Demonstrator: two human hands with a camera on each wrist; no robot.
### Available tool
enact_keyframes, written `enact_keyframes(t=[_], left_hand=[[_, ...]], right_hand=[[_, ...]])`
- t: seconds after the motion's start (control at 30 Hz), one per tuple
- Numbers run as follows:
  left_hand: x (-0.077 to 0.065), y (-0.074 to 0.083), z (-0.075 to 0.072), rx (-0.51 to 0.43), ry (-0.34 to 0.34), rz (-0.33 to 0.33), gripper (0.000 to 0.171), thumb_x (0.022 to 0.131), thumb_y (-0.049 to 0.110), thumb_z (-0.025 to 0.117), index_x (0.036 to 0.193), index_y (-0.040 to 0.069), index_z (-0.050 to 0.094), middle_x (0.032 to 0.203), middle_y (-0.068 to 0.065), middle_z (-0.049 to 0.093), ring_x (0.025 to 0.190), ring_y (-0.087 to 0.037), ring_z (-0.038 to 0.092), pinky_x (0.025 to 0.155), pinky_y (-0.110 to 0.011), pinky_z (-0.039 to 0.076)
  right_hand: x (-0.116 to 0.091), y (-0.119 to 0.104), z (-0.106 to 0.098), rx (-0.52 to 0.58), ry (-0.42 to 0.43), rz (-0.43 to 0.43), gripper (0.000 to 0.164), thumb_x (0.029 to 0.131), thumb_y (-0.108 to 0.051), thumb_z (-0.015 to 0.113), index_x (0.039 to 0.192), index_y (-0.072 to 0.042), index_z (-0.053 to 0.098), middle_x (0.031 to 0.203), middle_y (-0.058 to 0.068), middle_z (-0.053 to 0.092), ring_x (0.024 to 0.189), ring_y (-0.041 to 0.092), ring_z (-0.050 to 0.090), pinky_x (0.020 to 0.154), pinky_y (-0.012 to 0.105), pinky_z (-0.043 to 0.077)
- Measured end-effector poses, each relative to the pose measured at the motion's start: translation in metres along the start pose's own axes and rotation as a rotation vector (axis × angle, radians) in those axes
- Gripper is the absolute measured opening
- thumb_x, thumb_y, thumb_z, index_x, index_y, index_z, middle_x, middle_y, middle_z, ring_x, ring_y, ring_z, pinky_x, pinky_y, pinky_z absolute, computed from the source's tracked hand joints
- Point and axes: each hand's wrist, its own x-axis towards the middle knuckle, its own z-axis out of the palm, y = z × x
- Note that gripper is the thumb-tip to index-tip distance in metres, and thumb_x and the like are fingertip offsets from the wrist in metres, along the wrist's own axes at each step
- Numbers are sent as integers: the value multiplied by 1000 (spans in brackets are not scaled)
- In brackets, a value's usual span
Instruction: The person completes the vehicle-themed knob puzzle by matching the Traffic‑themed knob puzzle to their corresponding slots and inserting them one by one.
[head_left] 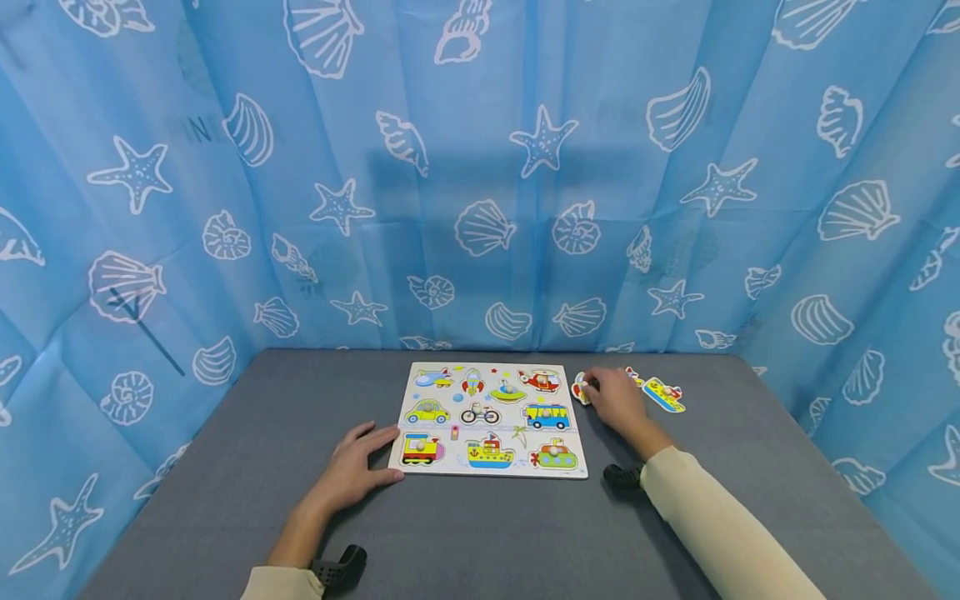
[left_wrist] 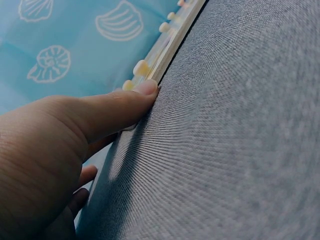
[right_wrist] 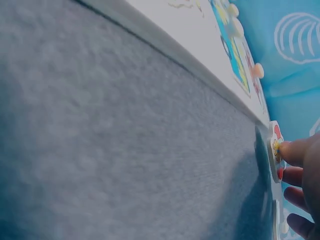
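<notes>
A wooden peg puzzle board (head_left: 486, 419) with vehicle pictures lies flat on the table. My left hand (head_left: 358, 468) rests against its left edge, index finger and thumb straight and touching the edge near the front corner; the left wrist view shows the thumb (left_wrist: 125, 107) on that edge. Just off the board's right side, my right hand (head_left: 621, 402) pinches a red and white puzzle piece (head_left: 580, 388). The right wrist view has thumb and finger at that piece (right_wrist: 275, 150), which stands tilted next to the board's corner. A boat puzzle piece (head_left: 664, 395) lies right of this hand.
Another loose piece (head_left: 633, 375) is partly hidden behind the right hand. Several knobs stick up from the board, as on the bus (head_left: 547, 416) and car (head_left: 427, 412). A blue shell-patterned curtain (head_left: 480, 167) hangs behind the grey table (head_left: 480, 533).
</notes>
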Motion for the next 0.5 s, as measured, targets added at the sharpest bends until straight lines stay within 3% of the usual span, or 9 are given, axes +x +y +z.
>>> enact_keyframes(t=[0.5], left_hand=[[-1, 0, 0, 1, 9, 28, 72, 76, 38, 83, 139, 16, 56, 141, -2, 54, 139, -36, 29, 102, -67, 26]], right_hand=[[-14, -28, 2, 86, 48, -79, 12, 91, -14, 68, 100, -5, 69, 101, 12, 68, 98, 33, 58, 86, 51, 44]])
